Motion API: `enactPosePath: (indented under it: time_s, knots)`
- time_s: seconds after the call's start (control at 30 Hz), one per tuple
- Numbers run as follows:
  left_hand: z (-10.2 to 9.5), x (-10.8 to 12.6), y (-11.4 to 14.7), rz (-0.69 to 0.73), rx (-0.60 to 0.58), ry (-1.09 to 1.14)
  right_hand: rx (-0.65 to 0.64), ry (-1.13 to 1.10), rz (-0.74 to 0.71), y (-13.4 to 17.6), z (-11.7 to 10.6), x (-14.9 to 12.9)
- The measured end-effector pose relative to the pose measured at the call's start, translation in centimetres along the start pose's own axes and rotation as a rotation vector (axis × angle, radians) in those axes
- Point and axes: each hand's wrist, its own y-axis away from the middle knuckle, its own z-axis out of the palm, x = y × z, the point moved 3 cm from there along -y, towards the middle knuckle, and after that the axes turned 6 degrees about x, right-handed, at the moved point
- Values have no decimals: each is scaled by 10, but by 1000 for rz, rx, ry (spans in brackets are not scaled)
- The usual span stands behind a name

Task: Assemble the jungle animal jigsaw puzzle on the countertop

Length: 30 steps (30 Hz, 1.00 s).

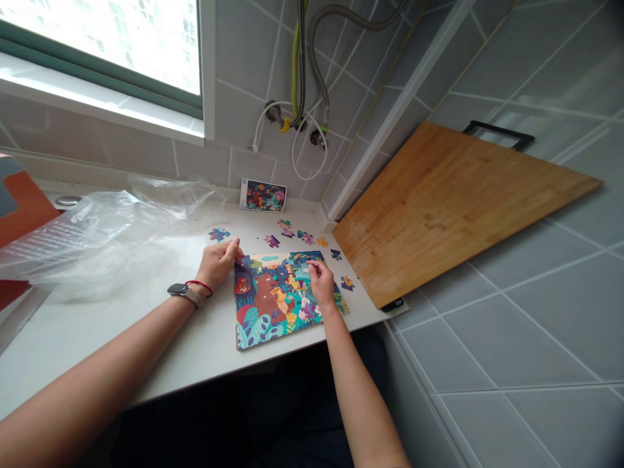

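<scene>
A colourful jigsaw puzzle (277, 302) with animals and plants lies mostly assembled near the counter's front edge. At its upper left corner is my left hand (219, 263), fingers curled in; whether they grip the puzzle's edge I cannot tell. Over the puzzle's upper right part, my right hand (322, 285) has its thumb and fingertips pinched together; anything between them is too small to make out. Loose pieces lie beyond the puzzle: a blue one (219, 234), a purple one (272, 241), an orange one (322, 242). Others (347, 283) sit to its right.
A small picture card (263, 195) leans against the tiled wall. Crumpled clear plastic (112, 221) covers the counter's left, beside an orange-red box (29, 201). A wooden board (453, 208) leans at the right. Hoses and a white cable (307, 172) hang from the wall.
</scene>
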Motion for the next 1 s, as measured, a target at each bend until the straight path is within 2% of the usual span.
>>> enactPosePath:
  time_s: [0.6,0.73,0.8,0.9,1.0]
  knots:
    - [7,15,8,171,-97,-68,-2,151,-121,8,1,-12]
    - [9,18,10,185,-114,-65,-2,96,-120,8,4,-19]
    - [11,19,11,192,-128,-65,-59,48,-35,7,7,-22]
    - [12,18,11,198,-146,-69,-273,67,64,6,16,-27]
    - [13,16,11,197,-159,-72,-384,190,-19,4,21,-37]
